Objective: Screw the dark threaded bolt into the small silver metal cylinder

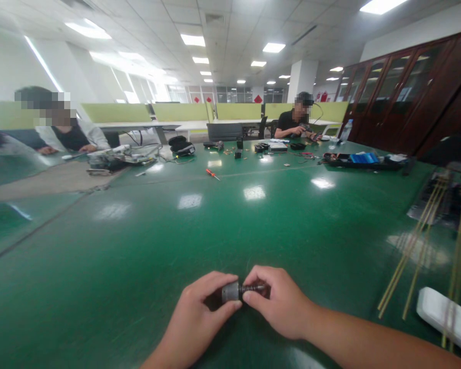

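Near the front edge of the view, a short grey metal cylinder [231,292] lies sideways between the thumb and fingers of my left hand [200,310]. From its right end runs a thin, dark, ribbed metal shaft [249,288], which looks threaded or wrapped in a spring. My right hand [282,300] pinches this shaft with thumb and forefinger, and its far end is partly hidden by the fingers. Whether cylinder and shaft are one piece, I cannot tell. Both hands are just over the green table [230,230].
An orange-handled screwdriver [212,174] lies farther back. To the right are thin yellowish rods [415,246] and a white power strip-like object [445,312]. A black tray [364,161], a black pouch [182,146] and small parts line the far side, where two people sit.
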`<state>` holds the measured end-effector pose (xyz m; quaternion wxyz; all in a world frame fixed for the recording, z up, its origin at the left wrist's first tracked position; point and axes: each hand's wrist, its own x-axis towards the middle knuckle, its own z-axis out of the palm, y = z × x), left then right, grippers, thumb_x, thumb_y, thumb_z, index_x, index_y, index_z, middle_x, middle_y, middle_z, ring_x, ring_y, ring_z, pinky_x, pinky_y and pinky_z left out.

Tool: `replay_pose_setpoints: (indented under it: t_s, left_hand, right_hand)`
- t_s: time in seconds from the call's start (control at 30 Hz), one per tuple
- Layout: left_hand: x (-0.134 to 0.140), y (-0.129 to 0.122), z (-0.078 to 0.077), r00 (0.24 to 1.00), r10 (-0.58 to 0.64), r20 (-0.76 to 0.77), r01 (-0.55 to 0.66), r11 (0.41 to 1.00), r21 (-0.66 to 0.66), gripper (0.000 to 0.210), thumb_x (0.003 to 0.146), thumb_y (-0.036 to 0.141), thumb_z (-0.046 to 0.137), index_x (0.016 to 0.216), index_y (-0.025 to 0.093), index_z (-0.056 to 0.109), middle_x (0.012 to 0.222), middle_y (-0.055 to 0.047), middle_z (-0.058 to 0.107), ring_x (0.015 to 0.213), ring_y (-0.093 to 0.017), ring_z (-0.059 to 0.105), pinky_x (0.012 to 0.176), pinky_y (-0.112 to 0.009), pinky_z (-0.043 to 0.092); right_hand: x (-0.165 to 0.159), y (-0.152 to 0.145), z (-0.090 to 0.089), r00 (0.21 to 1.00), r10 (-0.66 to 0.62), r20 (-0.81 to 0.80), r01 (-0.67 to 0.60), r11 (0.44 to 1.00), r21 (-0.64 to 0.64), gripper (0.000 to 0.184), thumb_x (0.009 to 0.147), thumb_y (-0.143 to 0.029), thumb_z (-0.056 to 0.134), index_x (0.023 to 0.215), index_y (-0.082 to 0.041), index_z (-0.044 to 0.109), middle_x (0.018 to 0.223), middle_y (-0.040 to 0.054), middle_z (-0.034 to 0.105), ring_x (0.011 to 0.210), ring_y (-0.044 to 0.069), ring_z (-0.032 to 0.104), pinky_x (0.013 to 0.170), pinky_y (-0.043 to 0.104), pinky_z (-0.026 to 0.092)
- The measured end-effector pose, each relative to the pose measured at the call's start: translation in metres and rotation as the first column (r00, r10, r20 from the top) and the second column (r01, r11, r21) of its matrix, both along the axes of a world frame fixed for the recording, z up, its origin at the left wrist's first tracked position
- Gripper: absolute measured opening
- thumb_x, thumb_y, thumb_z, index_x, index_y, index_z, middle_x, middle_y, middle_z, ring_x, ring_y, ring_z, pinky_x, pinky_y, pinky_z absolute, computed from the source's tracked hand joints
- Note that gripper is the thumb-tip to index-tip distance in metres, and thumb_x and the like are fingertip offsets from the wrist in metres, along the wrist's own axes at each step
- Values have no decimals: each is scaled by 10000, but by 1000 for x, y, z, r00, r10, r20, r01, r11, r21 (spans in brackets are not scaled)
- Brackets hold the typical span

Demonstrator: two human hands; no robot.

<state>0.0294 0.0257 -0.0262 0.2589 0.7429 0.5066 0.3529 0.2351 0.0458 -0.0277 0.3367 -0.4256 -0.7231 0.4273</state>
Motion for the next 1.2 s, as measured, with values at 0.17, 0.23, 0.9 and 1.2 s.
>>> replay_pose_setpoints:
  t_s: [0.17, 0.23, 0.9, 1.2]
  left_hand:
    - [0, 0, 0, 1000, 4, -1, -4, 1000, -7, 237, 794, 274, 758, 1027, 286, 720, 977, -6, 708, 902, -187, 657, 823, -262, 512]
    - [0, 0, 0, 1000, 1, -1, -1, 1000, -16, 236, 799, 273, 756, 1030, 302, 716, 977, 8, 705, 902, -177, 654, 825, -253, 505]
    - [-3, 0, -2, 1000, -3, 8, 3, 999, -48, 247, 819, 277, 747, 1058, 319, 703, 1012, 24, 697, 934, -169, 642, 846, -256, 481]
    - [-3, 2, -3, 1000, -3, 21, 4, 999, -36, 241, 816, 299, 754, 1048, 338, 702, 983, 42, 698, 907, -156, 643, 825, -240, 480]
  right_hand:
    - [0, 0, -2, 1000, 3, 11, -3, 1000, -5, 36, 809, -204, 633, 832, -190, 658, 719, -23, 625, 667, 130, 557, 614, 231, 389]
    - [0, -1, -1, 1000, 4, 17, -4, 1000, -8, 36, 811, -207, 633, 831, -192, 658, 724, -21, 627, 672, 132, 557, 617, 232, 389]
    - [1, -1, -4, 1000, 2, 31, -2, 1000, 8, 41, 839, -220, 616, 841, -196, 650, 711, -27, 608, 661, 124, 539, 605, 231, 372]
    - [1, -1, -3, 999, -1, 35, 1, 1000, -1, 45, 839, -227, 616, 851, -194, 645, 709, -26, 605, 655, 127, 534, 597, 235, 370]
